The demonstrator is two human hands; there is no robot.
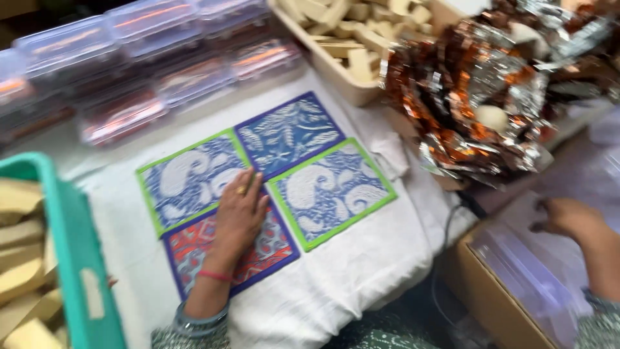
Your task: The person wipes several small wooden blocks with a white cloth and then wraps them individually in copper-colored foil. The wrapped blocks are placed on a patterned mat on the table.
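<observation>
- Fingers [248, 194] of the left hand [240, 216] lie flat and close together, pressing the red patterned card [261, 255] at lower centre.
- Right hand [568, 216], fingers curled, reaches into the cardboard box [491, 304] at lower right.
- Judged step: holding the cards steady; next calls for a firm grasp inside the box.

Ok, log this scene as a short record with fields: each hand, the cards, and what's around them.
left hand: flat on red patterned card with purple border
right hand: over clear plastic sheets in brown cardboard box
cards: four patterned rectangles on white cloth
left side: teal plastic crate
behind: clear lidded plastic boxes
</observation>
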